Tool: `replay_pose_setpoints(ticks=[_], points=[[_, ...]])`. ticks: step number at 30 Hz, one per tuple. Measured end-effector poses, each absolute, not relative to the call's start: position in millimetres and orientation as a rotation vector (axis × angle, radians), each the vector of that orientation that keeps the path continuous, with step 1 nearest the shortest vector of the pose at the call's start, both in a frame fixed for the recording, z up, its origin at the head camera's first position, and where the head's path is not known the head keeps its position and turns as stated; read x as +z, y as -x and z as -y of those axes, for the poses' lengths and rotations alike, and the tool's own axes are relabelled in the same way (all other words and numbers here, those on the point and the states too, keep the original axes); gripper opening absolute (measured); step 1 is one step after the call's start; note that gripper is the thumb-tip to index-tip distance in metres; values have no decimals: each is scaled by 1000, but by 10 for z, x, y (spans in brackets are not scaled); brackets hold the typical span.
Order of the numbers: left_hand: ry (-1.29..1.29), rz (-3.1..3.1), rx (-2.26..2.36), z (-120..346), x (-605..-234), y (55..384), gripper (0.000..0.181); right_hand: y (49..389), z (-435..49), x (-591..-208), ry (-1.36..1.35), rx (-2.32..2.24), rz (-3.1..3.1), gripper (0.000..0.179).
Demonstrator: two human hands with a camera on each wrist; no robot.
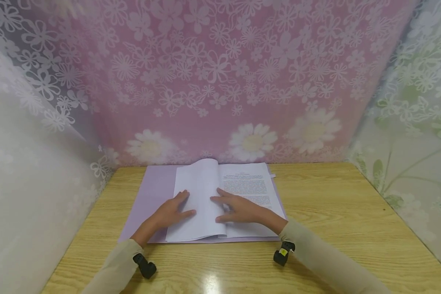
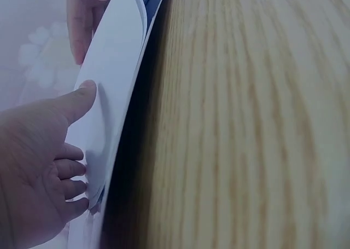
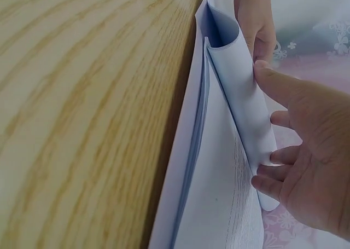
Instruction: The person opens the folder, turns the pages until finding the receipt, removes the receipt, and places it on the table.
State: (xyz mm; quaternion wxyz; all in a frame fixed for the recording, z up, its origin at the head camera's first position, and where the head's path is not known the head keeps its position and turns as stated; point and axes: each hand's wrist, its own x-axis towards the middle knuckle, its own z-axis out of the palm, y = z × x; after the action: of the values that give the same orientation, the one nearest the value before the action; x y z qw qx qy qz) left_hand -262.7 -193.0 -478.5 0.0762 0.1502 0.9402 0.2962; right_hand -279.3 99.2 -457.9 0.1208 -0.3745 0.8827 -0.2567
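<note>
Open booklet lying on a lilac folder at the far middle of the wooden table. Your left hand rests flat, fingers straight, on the turned-over leaves; your right hand presses beside the spine, gripping nothing. The leaves arch, not yet flattened; printed pages remain right of the spine.

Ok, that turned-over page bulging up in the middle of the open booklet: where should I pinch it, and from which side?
Take the turned page at its free near edge, coming from the person's side. It arches up off the printed page beneath, so a gap is open there. The left hand and right hand already lie flat on it; the far end curves into the spine, probably too stiff to pinch.
</note>
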Motion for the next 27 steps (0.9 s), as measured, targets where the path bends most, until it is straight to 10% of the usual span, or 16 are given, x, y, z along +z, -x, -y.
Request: replay_pose_setpoints(ticks=[27], points=[[-547,-2863,669,1893,-4797,2634,76,2794,-829,-4493,1176,-438,-2643,67]])
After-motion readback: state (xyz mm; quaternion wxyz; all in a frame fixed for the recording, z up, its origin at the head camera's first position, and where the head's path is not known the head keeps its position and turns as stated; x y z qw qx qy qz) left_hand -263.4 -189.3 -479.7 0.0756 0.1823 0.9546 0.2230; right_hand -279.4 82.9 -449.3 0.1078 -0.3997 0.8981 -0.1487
